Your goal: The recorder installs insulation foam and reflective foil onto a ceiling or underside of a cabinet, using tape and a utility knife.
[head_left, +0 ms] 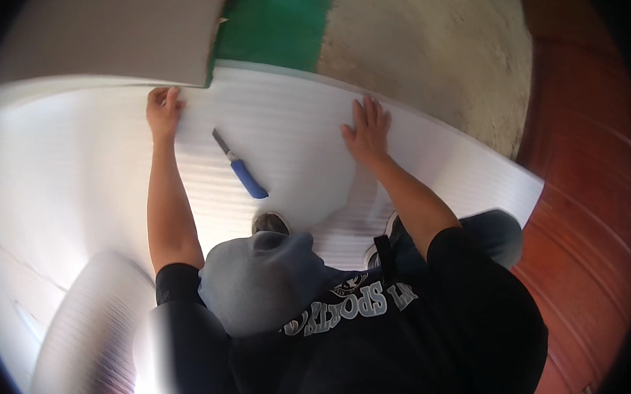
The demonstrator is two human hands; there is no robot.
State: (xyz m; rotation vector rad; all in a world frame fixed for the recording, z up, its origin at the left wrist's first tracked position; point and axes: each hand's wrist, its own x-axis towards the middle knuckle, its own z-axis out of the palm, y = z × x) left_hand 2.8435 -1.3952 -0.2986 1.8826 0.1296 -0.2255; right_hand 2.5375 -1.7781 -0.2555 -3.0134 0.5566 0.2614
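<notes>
A broad white foam sheet (288, 118) lies beneath both my hands. My left hand (163, 111) is at its far side, beside the edge of a grey-brown panel (114, 39). Its fingers are curled in; whatever they may pinch there is hidden. Farther right, my right hand (369, 127) rests flat on the sheet close to the far edge, fingers stretched out and holding nothing. Between my forearms lies a knife with a blue handle (247, 178), its blade pointing away from me and slightly left. Neither hand touches it.
Past the sheet are a green strip (277, 20) and a worn grey-beige surface (428, 35). Reddish-brown ridged flooring (586, 200) runs along the right. A rolled, ribbed pale material (91, 337) stands at the lower left. My shoe (270, 223) is near the knife handle.
</notes>
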